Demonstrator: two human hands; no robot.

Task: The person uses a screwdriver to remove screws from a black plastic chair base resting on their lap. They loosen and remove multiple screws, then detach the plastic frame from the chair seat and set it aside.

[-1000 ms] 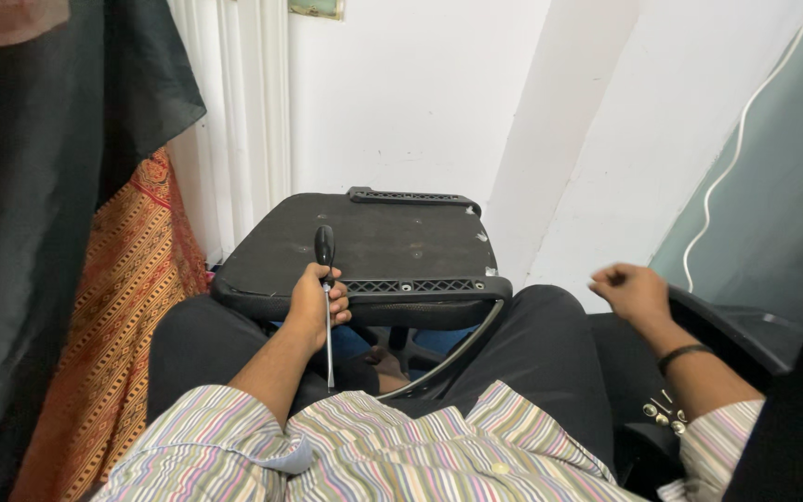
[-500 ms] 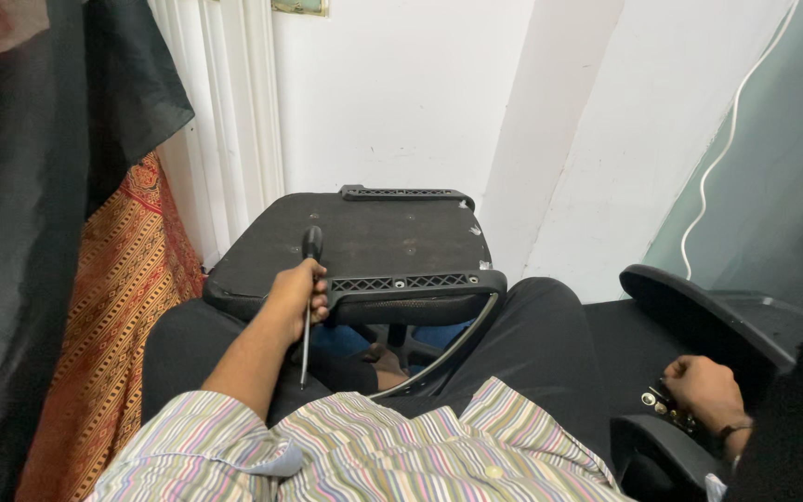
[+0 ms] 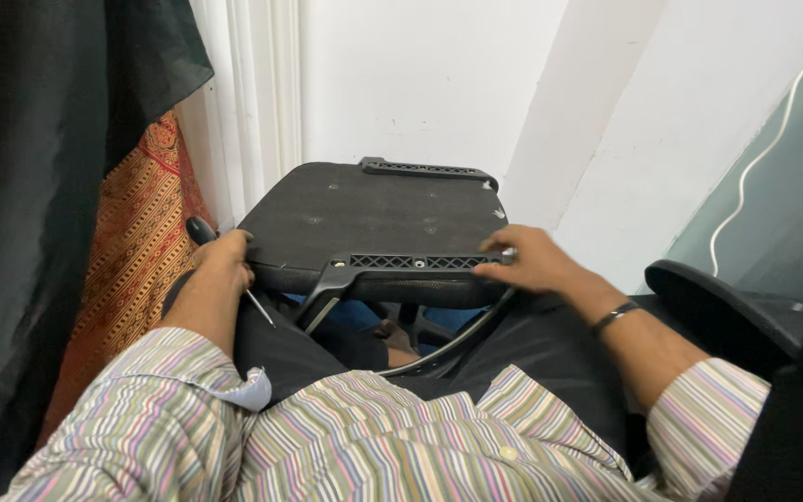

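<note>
Right hand [image 3: 524, 263] now up from the loose screws at 4 o'clock and resting on the near right corner of the overturned chair seat [image 3: 374, 218], fingertips at the end of the ribbed plastic bracket [image 3: 411, 262]. Left hand [image 3: 222, 265] shifted outward to 9 o'clock, off the bracket to the seat's left edge. Screwdriver [image 3: 203, 231] tilted, handle toward 10 o'clock, shaft slanting to 4 o'clock. Screws out of view. Seat higher in view, nearer 12 o'clock.

1. We find no packages, labels, signs or screens in this view — none on the white wall, none on the dark seat, none among the hanging fabrics at the left.
</note>
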